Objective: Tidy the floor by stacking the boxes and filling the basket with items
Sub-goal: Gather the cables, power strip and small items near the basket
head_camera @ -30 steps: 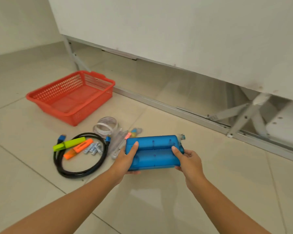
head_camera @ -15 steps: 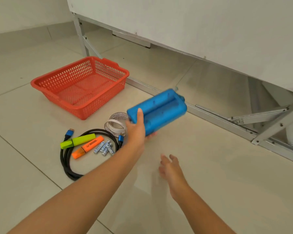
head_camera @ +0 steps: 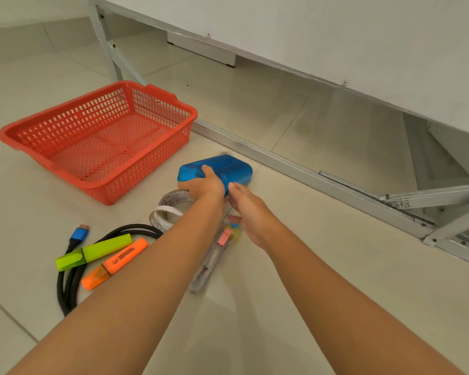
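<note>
The blue box (head_camera: 222,169) sits at centre frame, gripped at its near end by the left hand (head_camera: 205,185). The right hand (head_camera: 251,212), fingers relaxed and holding nothing, lies at its 5 o'clock. The red basket (head_camera: 98,136) stands at 9 o'clock on the pale tiled floor (head_camera: 322,266). A white panel (head_camera: 336,31) on a metal frame (head_camera: 295,169) spans 12 to 3 o'clock.

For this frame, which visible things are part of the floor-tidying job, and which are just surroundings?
Part of the job:
- blue box, gripped by the left hand
- red basket, nothing in it
- green highlighter, orange highlighter
- black cable
- tape roll
- clear pouch under the right hand

Just surroundings:
- metal frame rail
- white panel
</note>
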Demonstrator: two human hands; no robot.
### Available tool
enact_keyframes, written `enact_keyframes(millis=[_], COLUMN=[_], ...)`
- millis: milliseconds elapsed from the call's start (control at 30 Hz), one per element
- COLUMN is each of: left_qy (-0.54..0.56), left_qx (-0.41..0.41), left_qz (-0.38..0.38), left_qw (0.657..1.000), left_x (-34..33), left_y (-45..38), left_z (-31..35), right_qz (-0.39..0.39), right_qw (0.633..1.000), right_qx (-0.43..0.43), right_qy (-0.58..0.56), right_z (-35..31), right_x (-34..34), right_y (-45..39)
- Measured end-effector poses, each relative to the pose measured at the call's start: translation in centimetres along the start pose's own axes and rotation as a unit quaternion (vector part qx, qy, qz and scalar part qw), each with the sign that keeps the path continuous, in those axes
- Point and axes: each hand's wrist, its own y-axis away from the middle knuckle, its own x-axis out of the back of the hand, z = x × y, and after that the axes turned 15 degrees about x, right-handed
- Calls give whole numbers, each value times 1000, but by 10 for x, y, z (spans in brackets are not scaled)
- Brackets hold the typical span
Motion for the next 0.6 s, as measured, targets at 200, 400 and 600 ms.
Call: enact_keyframes(millis=[200,400,600], left_qy=[4,-68,-149], left_qx=[-26,-15,-54], left_qz=[2,18,31], left_qw=[1000,997,987], left_x=[-12,-15,-15], left_y=[-22,-48,-32], left_z=[25,23,14], right_qz=[-47,-132,-149], right_qw=[984,917,896], right_qx=[12,60,82], right_qy=[173,373,410], right_z=[28,47,50], right_x=[-2,13,29], right_y=[-7,3,9])
